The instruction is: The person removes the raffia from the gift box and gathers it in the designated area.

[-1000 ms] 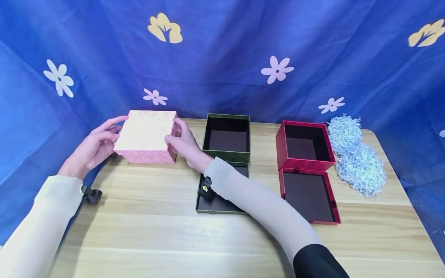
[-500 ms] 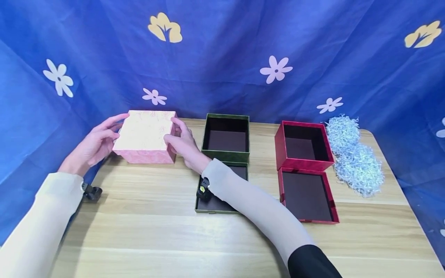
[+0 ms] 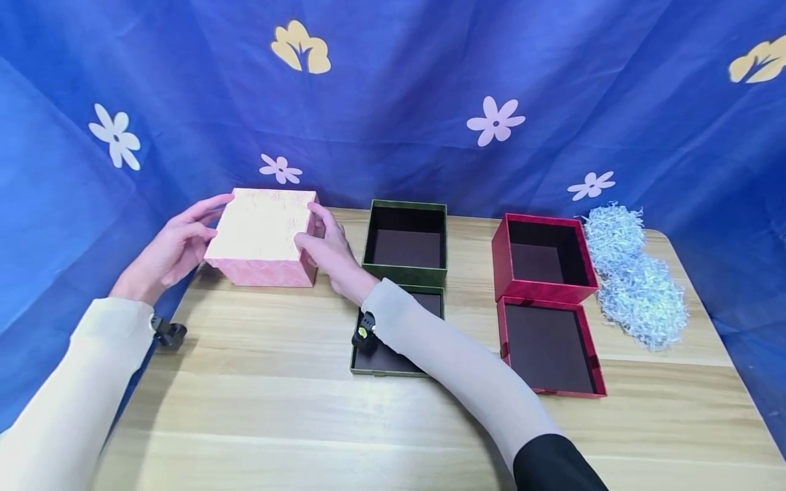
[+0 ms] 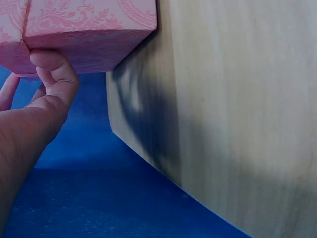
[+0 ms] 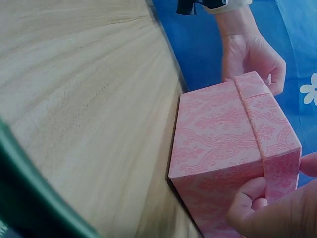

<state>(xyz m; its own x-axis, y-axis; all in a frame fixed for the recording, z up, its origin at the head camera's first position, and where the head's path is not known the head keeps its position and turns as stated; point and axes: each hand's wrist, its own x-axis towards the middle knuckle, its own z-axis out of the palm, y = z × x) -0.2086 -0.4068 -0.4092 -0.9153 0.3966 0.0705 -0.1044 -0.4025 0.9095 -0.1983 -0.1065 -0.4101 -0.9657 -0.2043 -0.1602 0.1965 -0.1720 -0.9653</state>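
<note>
A pink patterned gift box [image 3: 270, 274] stands at the back left, with its pink lid [image 3: 260, 221] on top. My left hand [image 3: 172, 249] holds the lid's left side, and my right hand [image 3: 336, 258] holds the right side. In the left wrist view, the left thumb [image 4: 49, 60] sits right at the seam under the lid's rim. The right thumb [image 5: 251, 191] is likewise bent beside the seam in the right wrist view, with a finger at the lid's top edge. A thin line runs between lid and box. The box's inside is hidden.
A green box [image 3: 405, 249] stands open in the middle, its lid [image 3: 393, 361] lying upturned in front, under my right forearm. To the right are an open red box [image 3: 543, 256] and its upturned lid [image 3: 549, 348]. Two heaps of pale blue shredded paper [image 3: 645, 300] lie beside them.
The lid's top has come up slightly with both hands still at its sides. The view has shifted a little. The green and red boxes and the shredded paper stay put.
</note>
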